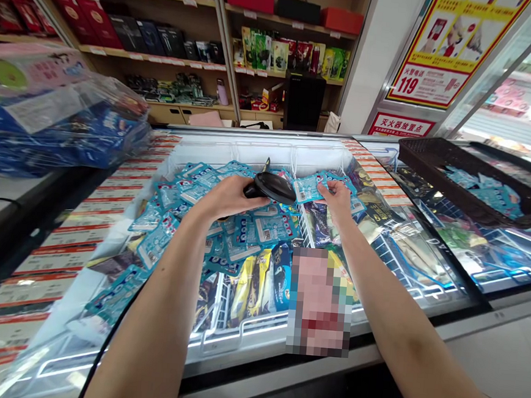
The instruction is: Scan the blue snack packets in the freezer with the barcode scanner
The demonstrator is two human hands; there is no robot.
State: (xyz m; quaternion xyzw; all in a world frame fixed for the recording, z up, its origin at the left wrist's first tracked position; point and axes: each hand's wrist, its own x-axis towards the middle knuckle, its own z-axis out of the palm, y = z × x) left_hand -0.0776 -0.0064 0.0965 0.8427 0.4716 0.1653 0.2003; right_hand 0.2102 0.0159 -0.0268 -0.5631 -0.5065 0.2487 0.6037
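Observation:
My left hand (231,197) is wrapped round the grip of a black barcode scanner (275,187), whose head points to the right. Between the thumb and fingers of my right hand (336,198) is a blue packet (308,188), held flat just off the scanner's front end. Many more blue packets (263,226) lie in a loose heap on the glass top of a chest freezer, below and left of the scanner. Several also lie under and behind my right hand. A dark cable (115,328) runs down along my left forearm.
Through the freezer glass, wrapped ice creams (254,284) show in wire baskets. A dark brown basket (460,183) with blue packets stands on the right. Plastic-wrapped packs (56,115) sit at the left. Stocked shelves (157,58) line the back. A pixelated pinkish patch covers the near edge.

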